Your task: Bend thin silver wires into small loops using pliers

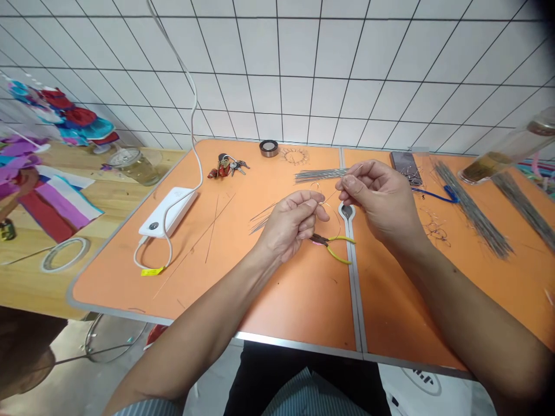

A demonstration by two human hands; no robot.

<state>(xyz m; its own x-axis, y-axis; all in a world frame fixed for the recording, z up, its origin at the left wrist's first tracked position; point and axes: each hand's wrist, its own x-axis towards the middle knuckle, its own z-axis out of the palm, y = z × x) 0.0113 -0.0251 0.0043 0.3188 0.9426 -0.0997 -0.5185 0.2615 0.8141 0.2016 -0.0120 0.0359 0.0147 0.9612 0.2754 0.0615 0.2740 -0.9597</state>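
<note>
My left hand pinches a thin wire between thumb and forefinger, above the orange table. The wire bends in a loose curve across to my right hand, whose thumb and forefinger are closed on it too. Just beneath my left fingers lie pliers with yellow handles, their jaws partly hidden by the hand. Behind my hands rests a bundle of straight grey wires. More wires stick out from behind my left hand. How the wire is shaped inside my fingers is too fine to tell.
On the orange table are a white power strip, keys, a tape roll, a phone, wire bundles and a glass bottle. A person's head shows at lower left beside a wooden table.
</note>
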